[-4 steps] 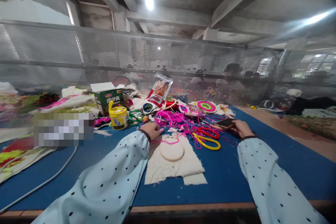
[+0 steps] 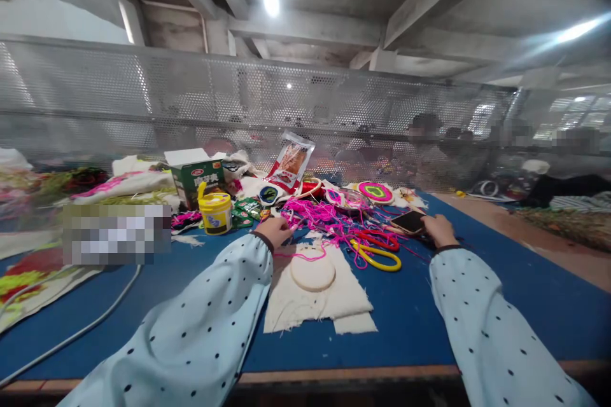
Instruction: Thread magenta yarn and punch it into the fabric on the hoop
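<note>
My left hand (image 2: pixel 275 231) reaches into a tangle of pink yarn (image 2: pixel 319 216) at the far edge of a cream cloth (image 2: pixel 312 297) with a round hoop shape (image 2: pixel 313 272) under it. Its fingers curl at the yarn; whether they grip a strand I cannot tell. My right hand (image 2: pixel 439 229) rests on the blue table (image 2: pixel 410 318) and touches a dark phone (image 2: pixel 408 222) lying flat. Yellow and red scissors-like handles (image 2: pixel 377 253) lie between my hands.
A yellow tub (image 2: pixel 215 213), a green carton (image 2: pixel 195 179), a red snack bag (image 2: pixel 292 164) and a round pink-green embroidery piece (image 2: pixel 375 193) sit further back. A white cable (image 2: pixel 81 331) runs at the left. A perforated metal screen (image 2: pixel 238 102) closes the far side; people sit behind it.
My left hand has slid slightly further into the pink yarn. My right hand has shifted a little along the phone.
</note>
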The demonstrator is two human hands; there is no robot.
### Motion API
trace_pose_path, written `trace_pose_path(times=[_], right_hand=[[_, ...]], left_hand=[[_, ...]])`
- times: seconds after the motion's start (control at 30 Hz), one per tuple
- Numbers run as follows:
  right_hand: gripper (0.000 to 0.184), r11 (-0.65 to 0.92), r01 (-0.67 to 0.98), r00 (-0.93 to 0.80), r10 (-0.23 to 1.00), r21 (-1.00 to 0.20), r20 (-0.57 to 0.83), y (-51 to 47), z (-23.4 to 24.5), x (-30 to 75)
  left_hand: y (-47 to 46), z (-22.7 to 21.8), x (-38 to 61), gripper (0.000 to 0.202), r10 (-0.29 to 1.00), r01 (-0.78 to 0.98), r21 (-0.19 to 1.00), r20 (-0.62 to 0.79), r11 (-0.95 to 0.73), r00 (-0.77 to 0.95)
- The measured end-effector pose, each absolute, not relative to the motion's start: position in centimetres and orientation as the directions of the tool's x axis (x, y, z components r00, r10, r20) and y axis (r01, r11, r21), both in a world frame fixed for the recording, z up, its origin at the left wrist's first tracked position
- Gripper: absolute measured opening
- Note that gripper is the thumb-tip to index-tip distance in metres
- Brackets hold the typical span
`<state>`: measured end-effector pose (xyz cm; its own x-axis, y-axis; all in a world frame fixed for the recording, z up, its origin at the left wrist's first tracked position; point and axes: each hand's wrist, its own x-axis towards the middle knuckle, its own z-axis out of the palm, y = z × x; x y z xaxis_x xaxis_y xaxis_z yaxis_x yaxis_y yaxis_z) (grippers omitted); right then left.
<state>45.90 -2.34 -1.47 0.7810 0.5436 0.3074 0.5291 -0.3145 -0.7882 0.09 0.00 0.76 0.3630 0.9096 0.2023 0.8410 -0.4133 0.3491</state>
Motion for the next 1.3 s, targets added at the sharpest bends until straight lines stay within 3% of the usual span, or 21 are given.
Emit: trace_pose_path(times=[0.13,0.23,0.3,0.37,0.43,0.63,0.8,1.0,1.17,1.3], right_hand=[[0.042,-0.299,0.691,0.693,0.533,-0.658,0.485,-2.3,-1.1,44.5],[0.035,-0.148,0.895,0.428,0.551,-0.421,0.716,-2.4,-0.1,42.0],[0.028,-0.008,0.971,0.198,0.591,-0.240,0.782,-2.6,0.7,39.8],[0.020,0.155,0.981,-0.016,0.660,-0.115,0.751,-3.0,1.3,37.4],[0.017,0.243,0.967,-0.132,0.721,-0.070,0.681,-3.5,1.5,34.8],[0.020,0.291,0.956,-0.274,0.832,0.041,0.482,-4.3,0.2,29.5],[0.021,0.278,0.959,-0.273,0.874,0.046,0.403,-4.2,-0.1,29.2],[0.022,0.298,0.954,-0.275,0.828,0.032,0.488,-4.2,0.8,29.9],[0.022,0.347,0.920,-0.170,0.772,-0.182,0.612,-5.1,2.4,30.1],[0.022,0.416,0.791,-0.008,0.740,-0.449,0.672,-5.5,3.0,29.9]], left_hand=[[-0.3,1.6,0.1,0.036,0.876,0.776,0.439,0.383,-0.453,0.294],[-0.6,2.0,0.1,0.032,0.816,0.723,0.475,0.538,-0.501,0.212],[-1.0,2.1,0.3,0.029,0.765,0.702,0.458,0.615,-0.545,0.192],[-1.4,2.1,0.6,0.026,0.710,0.685,0.412,0.669,-0.600,0.220],[-1.7,2.1,1.0,0.025,0.668,0.666,0.362,0.690,-0.652,0.279],[-2.6,1.3,2.3,0.028,0.634,0.635,0.275,0.630,-0.722,0.448],[-2.8,1.1,2.7,0.027,0.636,0.653,0.226,0.588,-0.723,0.500],[-3.3,1.4,3.0,0.028,0.635,0.675,0.193,0.586,-0.712,0.503],[-3.5,1.4,3.0,0.027,0.607,0.655,0.188,0.616,-0.732,0.502],[-3.5,1.3,3.0,0.028,0.577,0.648,0.147,0.626,-0.748,0.525]])
